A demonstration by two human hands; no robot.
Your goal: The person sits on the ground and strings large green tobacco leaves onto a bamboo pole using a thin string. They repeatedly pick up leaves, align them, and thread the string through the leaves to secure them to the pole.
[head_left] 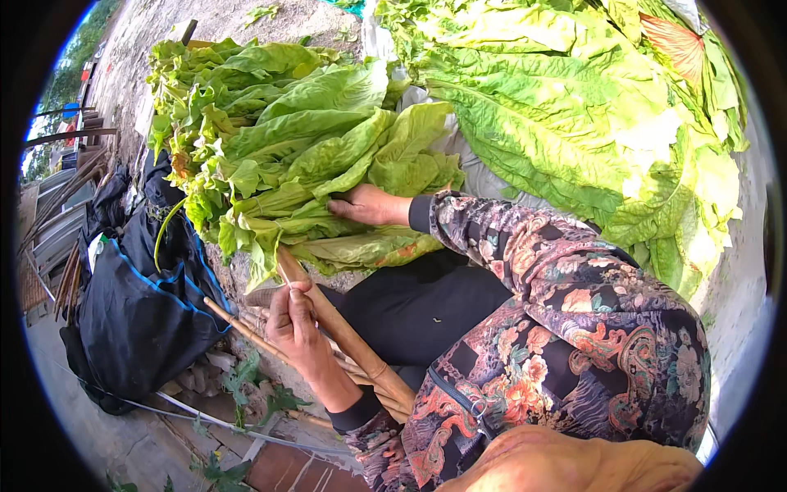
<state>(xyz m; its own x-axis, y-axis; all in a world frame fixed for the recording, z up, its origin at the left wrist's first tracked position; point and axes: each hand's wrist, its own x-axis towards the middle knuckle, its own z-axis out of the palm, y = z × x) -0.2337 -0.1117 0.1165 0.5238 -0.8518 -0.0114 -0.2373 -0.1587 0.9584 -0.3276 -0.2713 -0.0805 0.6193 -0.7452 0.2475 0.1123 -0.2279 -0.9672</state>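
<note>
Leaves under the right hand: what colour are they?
The leaves are mostly green, yellowish in places, clearest in the head view.

A heap of leaves [287, 123] lies ahead, left of the middle. Another leaf pile [557, 107] is on its right, and a sheet [484, 174] peeks out between them. A pole [348, 336] goes from the heap's near edge back toward the person [525, 353]. Sticks [250, 334] are left of the pole. Farther left is a cloth [147, 320], with plants [240, 379] near its right side.

Blue-edged black sheeting [139, 324] near green weeds [239, 379], with grey panels [59, 236] farther left
</note>
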